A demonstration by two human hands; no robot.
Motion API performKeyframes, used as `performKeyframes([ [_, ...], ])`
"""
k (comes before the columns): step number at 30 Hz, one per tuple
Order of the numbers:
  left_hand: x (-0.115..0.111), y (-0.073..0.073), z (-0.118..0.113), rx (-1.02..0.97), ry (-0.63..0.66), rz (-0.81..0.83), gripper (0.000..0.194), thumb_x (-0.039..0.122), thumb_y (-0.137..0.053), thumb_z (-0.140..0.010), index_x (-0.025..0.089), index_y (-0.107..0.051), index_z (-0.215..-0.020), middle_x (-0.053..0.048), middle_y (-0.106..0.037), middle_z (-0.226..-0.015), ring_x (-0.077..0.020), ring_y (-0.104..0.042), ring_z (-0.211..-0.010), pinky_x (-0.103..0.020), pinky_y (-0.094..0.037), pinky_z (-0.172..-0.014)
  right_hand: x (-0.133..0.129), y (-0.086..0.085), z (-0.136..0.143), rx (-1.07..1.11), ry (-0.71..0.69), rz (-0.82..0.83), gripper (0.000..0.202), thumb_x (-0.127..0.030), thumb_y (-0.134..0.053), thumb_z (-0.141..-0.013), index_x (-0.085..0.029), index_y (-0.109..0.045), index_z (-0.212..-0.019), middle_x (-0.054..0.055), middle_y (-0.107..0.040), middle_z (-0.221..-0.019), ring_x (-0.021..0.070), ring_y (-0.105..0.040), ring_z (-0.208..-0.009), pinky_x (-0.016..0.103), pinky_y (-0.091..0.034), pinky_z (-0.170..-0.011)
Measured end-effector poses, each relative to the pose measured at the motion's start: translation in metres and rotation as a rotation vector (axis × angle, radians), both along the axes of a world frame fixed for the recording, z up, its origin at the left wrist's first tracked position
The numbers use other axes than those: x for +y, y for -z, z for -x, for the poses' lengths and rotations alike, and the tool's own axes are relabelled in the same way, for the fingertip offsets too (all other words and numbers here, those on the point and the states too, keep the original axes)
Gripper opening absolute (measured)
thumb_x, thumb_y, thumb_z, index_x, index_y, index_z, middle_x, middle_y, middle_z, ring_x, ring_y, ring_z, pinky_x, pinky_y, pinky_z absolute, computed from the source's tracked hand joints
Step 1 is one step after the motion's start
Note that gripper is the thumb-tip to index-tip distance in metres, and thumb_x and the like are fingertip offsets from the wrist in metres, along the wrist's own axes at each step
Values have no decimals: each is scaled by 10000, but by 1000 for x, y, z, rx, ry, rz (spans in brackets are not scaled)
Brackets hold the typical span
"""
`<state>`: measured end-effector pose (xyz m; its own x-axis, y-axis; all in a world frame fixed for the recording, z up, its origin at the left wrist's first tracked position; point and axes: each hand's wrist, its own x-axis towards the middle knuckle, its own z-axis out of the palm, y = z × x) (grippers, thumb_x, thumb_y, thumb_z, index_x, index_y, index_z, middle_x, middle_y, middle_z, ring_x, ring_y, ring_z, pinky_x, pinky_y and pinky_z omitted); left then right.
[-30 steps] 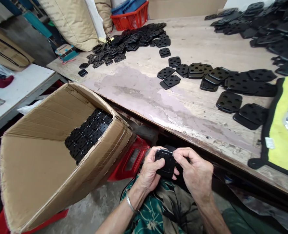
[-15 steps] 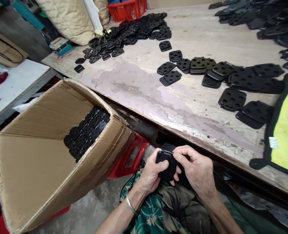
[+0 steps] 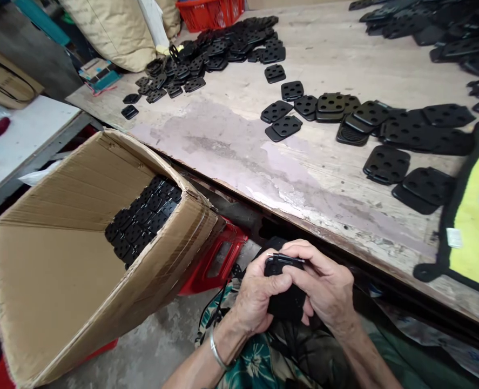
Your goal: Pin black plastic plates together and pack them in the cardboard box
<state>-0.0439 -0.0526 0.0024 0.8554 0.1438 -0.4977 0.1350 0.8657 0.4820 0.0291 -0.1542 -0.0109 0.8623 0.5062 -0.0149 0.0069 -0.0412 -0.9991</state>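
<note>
Over my lap, below the table's front edge, both hands hold one small black plastic plate (image 3: 284,300). My left hand (image 3: 257,294) grips its left side with the thumb on top. My right hand (image 3: 326,286) wraps over its top and right side, the fingers curled across the upper edge. Most of the plate is hidden by my fingers. Many more black perforated plates (image 3: 387,163) lie scattered on the worn wooden table (image 3: 239,146).
A tilted cardboard box (image 3: 81,259) at my left holds stacked black plates (image 3: 144,219) and leans on a red plastic stool (image 3: 217,262). A yellow and black cloth (image 3: 472,216) lies at the table's right. A red basket (image 3: 210,12) and tan sacks (image 3: 113,29) stand at the far end.
My hands have shifted slightly down and right with the plate, and my right fingers now close further over its top edge. The view has tilted down a little.
</note>
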Motion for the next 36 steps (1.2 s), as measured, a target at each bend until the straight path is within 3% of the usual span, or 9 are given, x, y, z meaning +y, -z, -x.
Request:
performKeyframes([
  [5, -7, -3, 4, 98, 54, 34, 387, 267, -858, -566, 121, -560, -767, 17, -563, -641, -80, -542, -535, -173, -449, -493, -9, 12, 16, -106, 86, -24, 86, -175, -661, -765, -215, -685, -837, 47, -665, -908, 201, -627, -866, 297, -522, -763],
  [13, -4, 9, 7, 100, 83, 40, 391, 306, -849, -580, 132, -561, -778, -1, -597, -646, -109, -578, -516, -191, -454, -478, -9, 10, 21, 50, 109, 26, 81, -242, -680, -752, -210, -706, -822, 58, -661, -944, 204, -637, -833, 279, -541, -661],
  [16, -1, 15, 7, 37, 91, 58, 367, 320, -807, -646, 119, -579, -851, -35, -640, -656, -146, -621, -513, -208, -476, -468, -9, 11, 15, 136, 35, 14, 140, -302, -680, -765, -224, -740, -864, 59, -667, -995, 220, -646, -876, 295, -551, -695],
  [19, 0, 20, 11, -68, 156, 88, 364, 404, -706, -746, 108, -576, -913, -80, -662, -648, -204, -633, -468, -274, -493, -406, -11, 15, 10, 284, -71, -131, 224, -357, -608, -826, -211, -761, -898, 82, -666, -1043, 257, -632, -987, 379, -514, -875],
  [22, 2, 20, 15, -111, 184, 71, 399, 444, -663, -778, 103, -567, -963, -114, -675, -670, -239, -644, -469, -312, -499, -387, -10, 17, 10, 382, -97, -230, 238, -359, -614, -826, -195, -773, -893, 101, -669, -1028, 276, -633, -989, 434, -481, -925],
  [27, 6, 18, 19, -81, 191, 58, 510, 471, -742, -704, 117, -563, -1023, -96, -679, -694, -200, -641, -494, -289, -516, -461, -3, 13, 15, 435, -69, -320, 181, -343, -670, -786, -207, -776, -841, 103, -668, -1013, 285, -628, -1007, 462, -485, -921],
  [31, 10, 19, 22, -93, 193, 43, 489, 471, -739, -706, 114, -568, -993, -84, -665, -674, -182, -628, -481, -269, -503, -460, 5, 11, 19, 468, -54, -334, 195, -370, -677, -774, -205, -770, -818, 113, -664, -1015, 288, -637, -987, 456, -517, -871],
  [36, 14, 15, 20, -54, 93, 5, 459, 369, -764, -688, 130, -560, -1024, -46, -645, -697, -131, -591, -474, -229, -477, -467, 9, 15, 20, 477, -107, -338, 224, -388, -646, -810, -208, -765, -872, 122, -666, -1088, 279, -643, -991, 410, -544, -832],
])
